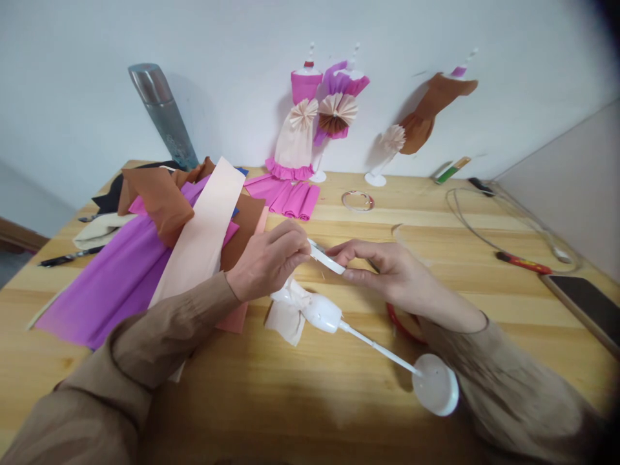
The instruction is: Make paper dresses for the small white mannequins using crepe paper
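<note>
Between my hands is a narrow white roll of tape (327,258), seen nearly edge-on. My right hand (382,265) grips its right side between thumb and fingers. My left hand (274,255) is closed in a pinch at the roll's left end; whether it holds the loose tape end is hidden by the fingers. Just below them a small white dress-form mannequin (323,313) lies on its side, its thin stand and round base (436,384) pointing right. Pale cream paper (285,321) wraps its upper part. Under my right forearm shows a red scissor handle (407,326), partly hidden.
Crepe paper sheets in purple (111,278), cream (198,226) and brown pile up at left. Against the wall stand several dressed mannequins (295,135) and a grey bottle (162,113). A clear tape ring (358,201), a cable (504,242) and a phone (588,307) lie at right.
</note>
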Demonstrator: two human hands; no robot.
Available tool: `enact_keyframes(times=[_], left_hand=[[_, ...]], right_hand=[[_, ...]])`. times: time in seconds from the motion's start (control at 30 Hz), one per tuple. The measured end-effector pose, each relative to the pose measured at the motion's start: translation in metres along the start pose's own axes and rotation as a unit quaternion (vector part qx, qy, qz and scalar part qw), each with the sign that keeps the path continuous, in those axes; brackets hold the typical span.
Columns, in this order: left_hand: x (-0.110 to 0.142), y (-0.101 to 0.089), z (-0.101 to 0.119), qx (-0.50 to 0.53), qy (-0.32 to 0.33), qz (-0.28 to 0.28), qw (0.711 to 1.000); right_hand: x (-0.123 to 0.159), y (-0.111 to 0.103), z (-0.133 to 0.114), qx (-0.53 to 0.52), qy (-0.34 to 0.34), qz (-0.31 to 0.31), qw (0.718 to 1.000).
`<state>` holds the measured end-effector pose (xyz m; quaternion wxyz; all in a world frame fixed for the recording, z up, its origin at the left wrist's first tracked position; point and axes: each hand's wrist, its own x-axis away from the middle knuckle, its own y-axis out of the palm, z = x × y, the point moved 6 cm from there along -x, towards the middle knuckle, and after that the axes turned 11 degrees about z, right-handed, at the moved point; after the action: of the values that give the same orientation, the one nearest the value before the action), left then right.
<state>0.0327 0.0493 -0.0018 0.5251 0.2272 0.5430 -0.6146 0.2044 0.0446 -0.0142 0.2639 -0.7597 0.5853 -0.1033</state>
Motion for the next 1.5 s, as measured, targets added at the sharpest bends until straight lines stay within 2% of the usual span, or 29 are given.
enact_keyframes(times=[0.13, 0.2, 0.3, 0.4, 0.47, 0.53, 0.6, 0.67, 0.8, 0.9, 1.13, 1.23, 1.3, 1.33, 1.37, 1.47, 1.5], left_hand=[[0.002, 0.0, 0.007, -0.008, 0.063, 0.009, 0.998], [0.002, 0.0, 0.008, -0.003, 0.061, 0.009, 0.998], [-0.002, -0.002, 0.004, 0.02, 0.007, 0.004, 1.0], [-0.005, -0.005, -0.007, 0.066, -0.101, 0.024, 0.992], [-0.002, -0.008, -0.023, 0.132, -0.227, 0.072, 0.962], [0.007, -0.006, -0.039, 0.2, -0.364, 0.115, 0.903], [0.015, 0.0, -0.048, 0.248, -0.456, 0.118, 0.847], [0.019, 0.007, -0.049, 0.288, -0.498, 0.103, 0.812], [0.023, 0.018, -0.041, 0.374, -0.534, 0.073, 0.755], [0.025, 0.024, -0.032, 0.411, -0.549, 0.039, 0.727], [0.026, 0.031, -0.019, 0.385, -0.551, -0.051, 0.739], [0.026, 0.034, -0.016, 0.369, -0.575, -0.073, 0.727], [0.027, 0.034, -0.016, 0.345, -0.585, -0.084, 0.73], [0.026, 0.031, -0.018, 0.324, -0.584, -0.066, 0.741], [0.024, 0.025, -0.023, 0.299, -0.579, -0.023, 0.758], [0.017, -0.004, -0.037, 0.237, -0.531, 0.161, 0.797], [0.015, -0.011, -0.04, 0.228, -0.511, 0.184, 0.808]], right_hand=[[0.0, 0.003, -0.002, -0.002, 0.004, -0.006, 1.0], [0.0, 0.004, -0.003, -0.004, 0.004, -0.007, 1.0], [0.0, 0.004, -0.003, -0.004, 0.006, -0.011, 1.0], [-0.002, 0.002, 0.002, 0.003, 0.011, -0.008, 1.0], [-0.003, -0.001, 0.007, 0.007, 0.014, -0.002, 1.0], [-0.005, -0.006, 0.011, 0.006, 0.013, 0.007, 1.0], [-0.007, -0.012, 0.015, 0.005, 0.01, 0.027, 1.0], [-0.008, -0.02, 0.018, 0.007, 0.006, 0.057, 0.998], [-0.007, -0.027, 0.02, -0.012, 0.01, 0.112, 0.994], [-0.006, -0.022, 0.02, -0.049, 0.009, 0.133, 0.99], [0.001, -0.014, 0.006, -0.132, -0.003, 0.177, 0.975], [0.006, -0.015, -0.006, -0.183, -0.054, 0.177, 0.966], [0.008, -0.016, -0.013, -0.191, -0.098, 0.156, 0.964], [0.008, -0.015, -0.016, -0.174, -0.117, 0.14, 0.968], [0.008, -0.014, -0.017, -0.142, -0.134, 0.125, 0.973], [0.004, -0.011, -0.019, -0.012, -0.185, 0.085, 0.979], [0.003, -0.01, -0.019, 0.021, -0.205, 0.078, 0.975]])
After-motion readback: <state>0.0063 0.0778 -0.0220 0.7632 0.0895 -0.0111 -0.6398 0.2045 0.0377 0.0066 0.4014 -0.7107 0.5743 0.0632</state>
